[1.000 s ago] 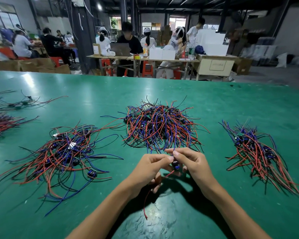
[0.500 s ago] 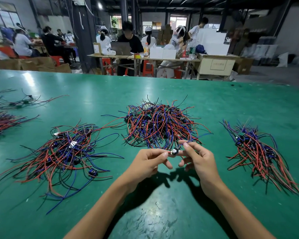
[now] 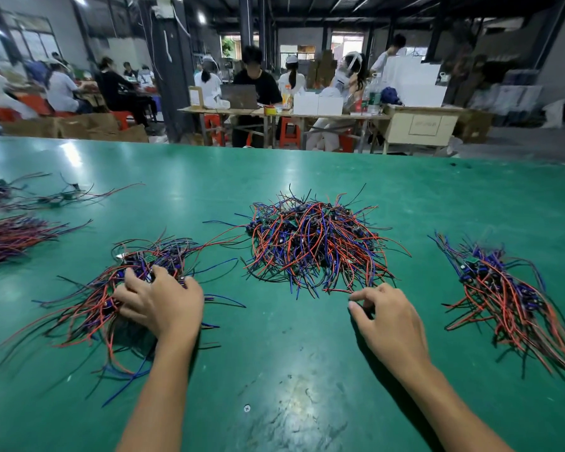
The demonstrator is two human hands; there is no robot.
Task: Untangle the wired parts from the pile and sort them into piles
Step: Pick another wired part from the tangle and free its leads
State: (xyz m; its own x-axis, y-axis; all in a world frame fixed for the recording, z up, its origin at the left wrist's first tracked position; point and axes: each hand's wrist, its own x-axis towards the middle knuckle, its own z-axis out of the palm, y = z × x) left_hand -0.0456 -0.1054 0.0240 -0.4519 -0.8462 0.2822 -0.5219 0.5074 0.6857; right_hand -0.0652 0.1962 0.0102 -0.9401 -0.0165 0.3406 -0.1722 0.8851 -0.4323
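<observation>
My left hand (image 3: 159,301) lies at nine o'clock, fingers spread and pressing the loose left pile of red, blue and black wired parts (image 3: 111,288); my right hand (image 3: 385,316) hovers at three o'clock over the green table (image 3: 274,370), fingers loosely curled, holding nothing; the dense tangled central pile (image 3: 313,243) sits at twelve o'clock; a combed pile (image 3: 509,295) lies further right.

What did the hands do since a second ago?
They let go of the small wired part they pinched together and moved apart. The left hand went left onto the left pile; the right hand now hovers by the middle pile. The right pile stayed put.
</observation>
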